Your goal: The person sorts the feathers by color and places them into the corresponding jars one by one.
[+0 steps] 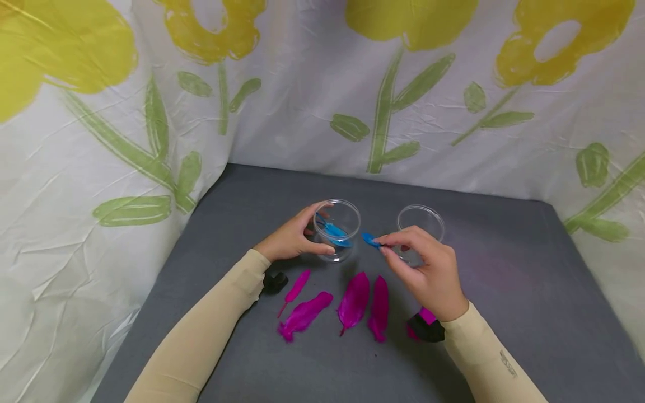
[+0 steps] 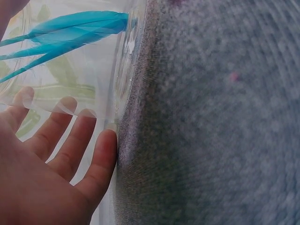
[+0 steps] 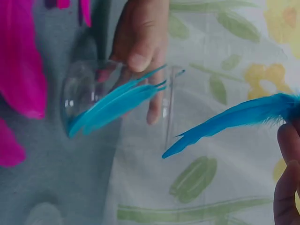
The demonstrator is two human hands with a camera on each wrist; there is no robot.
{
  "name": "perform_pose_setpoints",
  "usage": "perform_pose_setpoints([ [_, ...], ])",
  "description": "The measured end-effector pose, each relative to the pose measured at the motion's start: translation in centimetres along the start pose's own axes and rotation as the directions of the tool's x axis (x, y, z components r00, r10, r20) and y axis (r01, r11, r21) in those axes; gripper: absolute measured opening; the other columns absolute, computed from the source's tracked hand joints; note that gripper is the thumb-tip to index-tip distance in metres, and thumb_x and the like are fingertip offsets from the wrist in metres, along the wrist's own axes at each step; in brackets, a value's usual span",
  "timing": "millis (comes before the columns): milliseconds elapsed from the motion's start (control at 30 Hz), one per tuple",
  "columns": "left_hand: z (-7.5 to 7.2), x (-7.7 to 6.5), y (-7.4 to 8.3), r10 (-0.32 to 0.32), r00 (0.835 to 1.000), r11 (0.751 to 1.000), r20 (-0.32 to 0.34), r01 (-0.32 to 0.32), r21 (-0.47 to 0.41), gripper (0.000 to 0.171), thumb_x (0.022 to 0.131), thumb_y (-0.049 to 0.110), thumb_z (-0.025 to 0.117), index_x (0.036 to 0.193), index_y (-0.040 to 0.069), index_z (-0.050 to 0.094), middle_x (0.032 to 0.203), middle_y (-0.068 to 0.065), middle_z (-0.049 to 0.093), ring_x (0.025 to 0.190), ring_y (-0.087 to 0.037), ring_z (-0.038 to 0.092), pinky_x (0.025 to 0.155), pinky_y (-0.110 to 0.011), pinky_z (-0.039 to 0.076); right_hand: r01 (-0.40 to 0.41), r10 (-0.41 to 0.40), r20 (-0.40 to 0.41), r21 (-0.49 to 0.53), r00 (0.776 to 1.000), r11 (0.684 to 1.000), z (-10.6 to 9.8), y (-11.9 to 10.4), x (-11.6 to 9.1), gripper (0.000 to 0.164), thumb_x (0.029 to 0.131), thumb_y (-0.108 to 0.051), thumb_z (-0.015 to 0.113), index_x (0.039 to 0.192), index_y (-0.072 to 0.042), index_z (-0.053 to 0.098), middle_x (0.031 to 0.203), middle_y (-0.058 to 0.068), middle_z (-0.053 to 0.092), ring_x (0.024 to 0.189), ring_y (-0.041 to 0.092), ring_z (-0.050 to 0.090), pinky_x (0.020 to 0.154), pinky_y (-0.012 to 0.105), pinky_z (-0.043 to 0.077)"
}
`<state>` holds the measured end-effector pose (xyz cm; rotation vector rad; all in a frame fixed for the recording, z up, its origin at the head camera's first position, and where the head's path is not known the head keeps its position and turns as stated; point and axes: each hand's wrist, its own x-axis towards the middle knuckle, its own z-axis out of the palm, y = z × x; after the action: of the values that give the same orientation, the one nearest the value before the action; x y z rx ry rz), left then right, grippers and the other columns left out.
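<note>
My left hand (image 1: 292, 238) grips a clear plastic cup (image 1: 359, 223) from the side, thumb in front and fingers behind. Several blue feathers (image 3: 115, 110) lean inside that cup, quills toward its rim. The cup stands upright on the table, as the left wrist view shows its base at the grey cloth. Between thumb and fingertips, my right hand (image 1: 430, 274) pinches another blue feather (image 3: 229, 118). Its tip points at the cup and is just outside the rim, to the right. A second clear cup (image 1: 419, 206) stands behind the right hand, partly hidden by it.
Several magenta feathers lie on the grey table (image 1: 524, 302) in front of the cups, among them a broad one (image 1: 354, 299) and a narrow one (image 1: 380, 305). More magenta (image 1: 427, 315) shows beside the right wrist. A flower-printed curtain (image 1: 302, 112) surrounds the table's back and sides.
</note>
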<state>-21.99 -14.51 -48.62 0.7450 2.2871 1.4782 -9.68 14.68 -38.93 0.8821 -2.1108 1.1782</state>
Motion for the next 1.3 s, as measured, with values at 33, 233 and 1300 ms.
perform_pose_setpoints([
  [33,0.0,0.0,0.0,-0.002,1.000,1.000,0.000,0.002,-0.002,0.102,0.087,0.039,0.093,0.168,0.039,0.031,0.162,-0.004,0.046,0.147,-0.020,0.048,0.119,-0.055,0.048,-0.006,0.006,0.001,-0.007,1.000,1.000,0.2,0.0,0.3,0.030,0.086,0.008,0.082,0.109,-0.012,0.082,0.096,-0.001,0.078,0.083,0.006,0.066,0.081,0.015,0.055],
  [233,0.0,0.0,-0.2,0.004,1.000,1.000,0.008,-0.005,0.004,0.103,0.088,0.042,0.092,0.169,0.036,0.029,0.162,-0.006,0.045,0.146,-0.021,0.048,0.119,-0.056,0.048,-0.048,0.048,0.004,-0.010,0.999,0.999,1.1,0.1,1.6,0.032,0.087,0.008,0.082,0.109,-0.015,0.082,0.095,-0.003,0.078,0.084,0.006,0.068,0.080,0.019,0.054],
  [1300,-0.3,-0.1,-0.2,0.007,1.000,1.000,0.019,-0.007,-0.001,0.100,0.089,0.039,0.092,0.167,0.041,0.030,0.159,-0.003,0.045,0.144,-0.018,0.048,0.118,-0.054,0.050,-0.150,0.154,0.108,-0.043,0.982,0.988,5.5,3.3,3.9,0.021,0.096,-0.005,0.082,0.112,-0.017,0.080,0.100,-0.003,0.081,0.085,0.009,0.071,0.083,0.023,0.055],
])
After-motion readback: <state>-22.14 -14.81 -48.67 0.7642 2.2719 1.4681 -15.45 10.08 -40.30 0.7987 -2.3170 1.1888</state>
